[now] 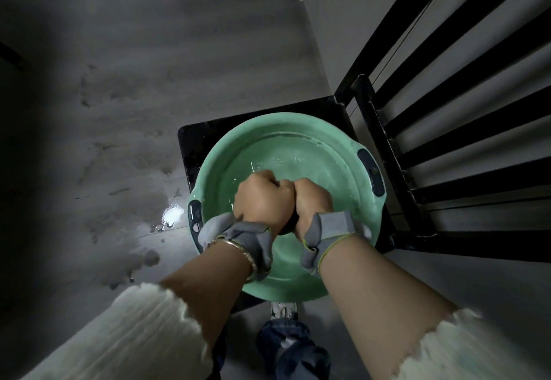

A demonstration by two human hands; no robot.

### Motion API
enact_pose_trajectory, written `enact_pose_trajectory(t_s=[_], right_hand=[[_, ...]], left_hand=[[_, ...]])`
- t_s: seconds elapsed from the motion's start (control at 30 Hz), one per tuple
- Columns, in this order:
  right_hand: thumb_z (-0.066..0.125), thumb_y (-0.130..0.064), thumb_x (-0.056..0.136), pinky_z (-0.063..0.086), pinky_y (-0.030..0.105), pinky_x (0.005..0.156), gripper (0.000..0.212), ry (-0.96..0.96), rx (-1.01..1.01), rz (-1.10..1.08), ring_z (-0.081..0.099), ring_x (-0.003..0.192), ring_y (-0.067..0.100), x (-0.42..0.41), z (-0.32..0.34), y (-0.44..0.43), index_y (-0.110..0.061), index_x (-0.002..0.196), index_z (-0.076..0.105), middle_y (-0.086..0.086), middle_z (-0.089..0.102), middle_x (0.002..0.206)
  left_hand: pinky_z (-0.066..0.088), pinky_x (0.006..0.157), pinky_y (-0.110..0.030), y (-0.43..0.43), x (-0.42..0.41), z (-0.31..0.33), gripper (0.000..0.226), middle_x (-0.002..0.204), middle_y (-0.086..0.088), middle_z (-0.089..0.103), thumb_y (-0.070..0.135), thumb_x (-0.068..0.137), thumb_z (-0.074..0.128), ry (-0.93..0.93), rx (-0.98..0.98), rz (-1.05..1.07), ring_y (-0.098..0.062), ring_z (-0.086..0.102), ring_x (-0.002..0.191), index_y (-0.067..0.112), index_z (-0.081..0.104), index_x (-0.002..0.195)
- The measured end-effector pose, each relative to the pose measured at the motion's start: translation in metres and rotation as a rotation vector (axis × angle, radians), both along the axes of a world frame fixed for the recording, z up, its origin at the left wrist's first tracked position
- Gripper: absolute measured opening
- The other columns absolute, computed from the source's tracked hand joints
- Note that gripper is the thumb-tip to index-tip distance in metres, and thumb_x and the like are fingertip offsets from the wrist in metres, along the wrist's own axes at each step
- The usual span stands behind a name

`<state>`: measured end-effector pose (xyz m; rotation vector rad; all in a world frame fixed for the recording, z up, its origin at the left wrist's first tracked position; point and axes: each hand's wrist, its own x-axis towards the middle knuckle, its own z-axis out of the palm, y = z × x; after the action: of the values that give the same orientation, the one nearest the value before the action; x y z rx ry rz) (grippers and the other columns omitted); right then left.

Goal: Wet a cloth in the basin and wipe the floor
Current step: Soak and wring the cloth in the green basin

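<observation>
The green basin [226,152] sits on the black seat of a chair [202,138], with shallow water [301,161] shining at its far side; its near and left rim appear to overhang the seat; the left hand [262,197] and the right hand [313,200] are pressed knuckle to knuckle above the middle of the basin, both with fingers curled tight into fists; what they grip is almost wholly hidden, but a dark sliver showing between the heels of the hands is most likely the cloth [287,227], bunched up and being wrung over the water. The chief risk, by judgement, is the basin itself; a downward push or a knock from a forearm against the overhanging near rim could tip it and spill water over the seat and onto the floor [149,81]. A second risk is the wringing; too little squeeze would leave the cloth dripping and add to the wet patch [143,209] that already glistens left of the chair, which looks slippery; a twist made too near the rim could send water outside it. The pale sleeves [155,335] sit pushed back on the forearms and seem safe unless the arms dip lower.
</observation>
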<state>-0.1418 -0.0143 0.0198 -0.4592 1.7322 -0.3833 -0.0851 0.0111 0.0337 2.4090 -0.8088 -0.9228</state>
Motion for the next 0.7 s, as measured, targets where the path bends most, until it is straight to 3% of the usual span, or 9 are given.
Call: enact_pose_trajectory(t_s=[0.07,0.1,0.17,0.23,0.37,0.47,0.53,0.6,0.7], right_hand=[[0.050,-0.011,0.092,0.037,0.032,0.073,0.026,-0.023,-0.060,0.013,0.060,0.091,0.037,0.006,0.000,0.002,0.008,0.098,0.067,0.026,0.067,0.099],[0.053,-0.015,0.092,0.040,0.033,0.074,0.028,-0.058,-0.088,0.053,0.062,0.094,0.037,0.009,0.004,0.005,0.008,0.098,0.067,0.026,0.067,0.098],[0.063,-0.024,0.087,0.046,0.035,0.068,0.024,-0.050,-0.190,0.110,0.062,0.075,0.029,0.024,0.015,0.004,-0.003,0.075,0.065,0.015,0.064,0.074],[0.065,-0.018,0.085,0.043,0.028,0.060,0.020,-0.123,-0.216,0.229,0.055,0.063,0.022,0.045,0.028,0.005,-0.013,0.069,0.056,0.006,0.057,0.065],[0.062,0.004,0.084,0.044,0.012,0.059,0.019,-0.260,-0.355,0.554,0.052,0.070,0.010,0.106,0.058,0.021,-0.012,0.091,0.054,-0.001,0.054,0.076],[0.069,-0.004,0.083,0.038,0.018,0.061,0.022,-0.091,-0.542,0.772,0.051,0.084,0.012,0.167,0.061,0.046,-0.011,0.101,0.057,0.000,0.054,0.089],[0.070,-0.006,0.082,0.035,0.019,0.065,0.018,0.000,-0.623,0.839,0.051,0.083,0.015,0.214,0.058,0.065,-0.014,0.087,0.055,0.003,0.055,0.086],[0.069,-0.008,0.084,0.034,0.019,0.067,0.021,0.028,-0.631,0.893,0.051,0.080,0.017,0.256,0.051,0.083,-0.017,0.078,0.051,0.002,0.054,0.079],[0.066,-0.013,0.086,0.033,0.022,0.067,0.038,0.085,-0.643,0.971,0.049,0.078,0.019,0.316,0.044,0.112,-0.026,0.063,0.038,-0.009,0.043,0.065]], left_hand=[[0.035,0.063,-0.027,0.001,0.007,0.003,0.036,0.069,-0.008,0.051,0.027,0.088,0.052,-0.018,0.029,-0.057,-0.030,0.049,0.073,0.012,0.041,0.058],[0.037,0.065,-0.027,0.001,0.010,0.003,0.037,0.073,-0.008,0.054,0.031,0.089,0.052,0.017,0.037,-0.040,-0.031,0.054,0.077,0.013,0.042,0.059],[0.045,0.072,-0.028,0.006,0.032,-0.002,0.041,0.077,-0.011,0.060,0.042,0.087,0.057,0.197,0.002,0.144,-0.032,0.062,0.086,0.013,0.046,0.059],[0.054,0.082,-0.035,0.015,0.064,-0.002,0.043,0.089,-0.017,0.068,0.053,0.080,0.060,0.434,-0.060,0.394,-0.032,0.066,0.092,0.012,0.059,0.069],[0.046,0.047,-0.021,0.045,0.141,0.015,0.047,0.104,-0.012,0.066,0.052,0.089,0.053,0.715,-0.067,0.664,-0.022,0.061,0.072,0.011,0.064,0.111],[0.042,0.047,-0.021,0.077,0.205,0.025,0.050,0.105,-0.011,0.066,0.051,0.089,0.055,0.735,-0.111,0.740,-0.019,0.058,0.069,0.010,0.062,0.116],[0.042,0.049,-0.021,0.104,0.252,0.028,0.050,0.103,-0.010,0.065,0.051,0.086,0.060,0.700,-0.137,0.788,-0.018,0.057,0.069,0.009,0.061,0.113],[0.039,0.041,-0.016,0.130,0.293,0.032,0.046,0.085,-0.008,0.060,0.050,0.086,0.062,0.636,-0.130,0.784,-0.017,0.052,0.060,0.010,0.060,0.107],[0.032,0.034,-0.010,0.161,0.353,0.036,0.048,0.069,-0.007,0.052,0.050,0.088,0.059,0.525,-0.101,0.728,-0.021,0.046,0.051,0.006,0.063,0.106]])
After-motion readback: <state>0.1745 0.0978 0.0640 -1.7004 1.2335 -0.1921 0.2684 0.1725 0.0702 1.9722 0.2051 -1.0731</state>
